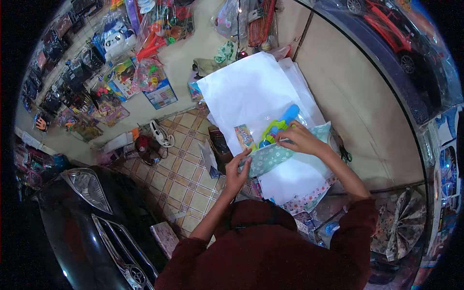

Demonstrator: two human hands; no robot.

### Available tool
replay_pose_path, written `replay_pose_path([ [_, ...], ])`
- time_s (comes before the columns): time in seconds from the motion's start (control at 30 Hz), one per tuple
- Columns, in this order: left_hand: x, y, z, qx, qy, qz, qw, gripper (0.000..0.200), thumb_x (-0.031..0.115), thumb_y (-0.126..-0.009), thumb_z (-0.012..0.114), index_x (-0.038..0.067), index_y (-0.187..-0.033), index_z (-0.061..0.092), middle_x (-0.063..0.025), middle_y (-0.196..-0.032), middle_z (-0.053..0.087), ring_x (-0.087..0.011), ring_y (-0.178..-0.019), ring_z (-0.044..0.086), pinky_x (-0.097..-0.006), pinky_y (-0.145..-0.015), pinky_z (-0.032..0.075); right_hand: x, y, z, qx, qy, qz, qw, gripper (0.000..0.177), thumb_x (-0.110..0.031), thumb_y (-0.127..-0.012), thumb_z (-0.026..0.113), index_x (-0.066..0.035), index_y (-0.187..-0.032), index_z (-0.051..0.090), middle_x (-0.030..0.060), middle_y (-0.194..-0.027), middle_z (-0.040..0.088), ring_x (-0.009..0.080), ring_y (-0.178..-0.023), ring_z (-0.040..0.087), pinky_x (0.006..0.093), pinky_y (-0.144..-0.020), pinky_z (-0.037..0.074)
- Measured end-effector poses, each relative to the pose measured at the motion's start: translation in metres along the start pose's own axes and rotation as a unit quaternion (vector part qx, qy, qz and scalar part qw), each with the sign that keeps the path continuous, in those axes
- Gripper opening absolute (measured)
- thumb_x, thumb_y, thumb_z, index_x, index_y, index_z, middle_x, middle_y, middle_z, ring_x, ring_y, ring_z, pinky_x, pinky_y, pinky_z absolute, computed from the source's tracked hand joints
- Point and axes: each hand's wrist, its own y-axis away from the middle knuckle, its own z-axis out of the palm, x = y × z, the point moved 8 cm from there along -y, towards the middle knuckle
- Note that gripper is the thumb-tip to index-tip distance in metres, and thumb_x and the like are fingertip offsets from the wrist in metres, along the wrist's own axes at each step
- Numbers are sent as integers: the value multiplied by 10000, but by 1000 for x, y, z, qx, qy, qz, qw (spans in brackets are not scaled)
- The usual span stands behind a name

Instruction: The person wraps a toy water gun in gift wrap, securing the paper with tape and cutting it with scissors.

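My left hand pinches the left end of a light green patterned sheet. Toward the sheet's upper right, my right hand has its fingers closed at its edge, beside a yellow-green and blue plastic toy. Just what those fingertips grip is hard to make out. The toy lies on large white paper, its blue end pointing up and right. A small colourful card lies left of the toy, above my left hand. The sheet's folded edge runs across the toy's lower side.
Black scissors lie right of the paper. An open box stands to its left. Packaged goods hang on the wall. A black toy car is at the lower left, and a glass-edged case curves along the right.
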Motion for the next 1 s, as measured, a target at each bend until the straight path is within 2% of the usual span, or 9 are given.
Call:
replay_pose_path([
  [0.07,-1,-2,-1,12,-9,-21,1000,190,77,-867,629,-55,-1004,642,-204,-1021,671,-280,-954,665,-339,-833,493,4,2,5,29,2,21,999,219,-201,-834,653,-98,-1022,612,75,-887,659,210,-857,606,383,-916,369],
  [0.17,-7,-2,-2,19,-26,-46,998,186,91,-876,625,-51,-992,650,-189,-909,689,-247,-821,685,-324,-737,508,-13,10,1,154,119,-9,981,254,-216,-833,660,-108,-1056,606,72,-1036,617,221,-989,571,424,-934,362],
  [0.27,-12,-4,-4,21,-40,-41,998,186,108,-875,631,-41,-983,663,-164,-799,683,-197,-705,660,-307,-644,491,-17,22,12,137,139,-43,980,325,-243,-820,677,-117,-1105,586,80,-1165,544,258,-1097,518,452,-963,352],
  [0.33,-14,-5,-4,29,-24,-26,999,186,120,-876,635,-37,-971,668,-140,-729,665,-142,-632,617,-283,-585,466,-26,30,5,125,105,-50,985,390,-251,-801,696,-122,-1146,565,86,-1189,529,271,-1115,508,456,-989,343],
  [0.47,-34,-6,-5,20,0,-70,997,197,140,-868,655,-40,-945,673,-80,-655,617,-61,-588,510,-230,-539,410,-18,47,15,75,131,-28,988,472,-252,-806,658,-130,-1242,522,103,-1304,484,261,-1244,438,474,-1058,299],
  [0.57,-48,-4,0,15,54,-96,994,212,157,-865,665,-46,-922,674,-36,-644,602,-36,-587,474,-211,-526,387,1,47,27,45,169,-18,984,534,-202,-774,651,-144,-1284,504,100,-1342,466,241,-1271,421,476,-1071,293],
  [0.77,-43,-10,2,-10,116,-124,985,218,165,-861,678,-53,-859,672,29,-671,589,-25,-607,476,-204,-529,382,9,33,34,115,216,-30,969,465,-92,-776,576,-139,-1238,548,88,-1238,562,214,-1172,528,451,-1010,366],
  [0.93,-55,-11,3,-25,88,-127,988,182,137,-853,681,-45,-848,670,28,-684,585,-27,-628,494,-199,-556,394,4,28,32,161,254,-73,951,365,-115,-793,559,-111,-1157,598,69,-1130,617,198,-1072,589,401,-919,439],
  [1.0,-54,-10,4,-21,116,-138,983,170,129,-851,680,-41,-845,665,25,-699,593,-30,-644,500,-201,-580,402,0,24,30,161,259,-94,948,337,-118,-789,561,-99,-1122,610,65,-1080,624,194,-1033,600,383,-890,453],
])
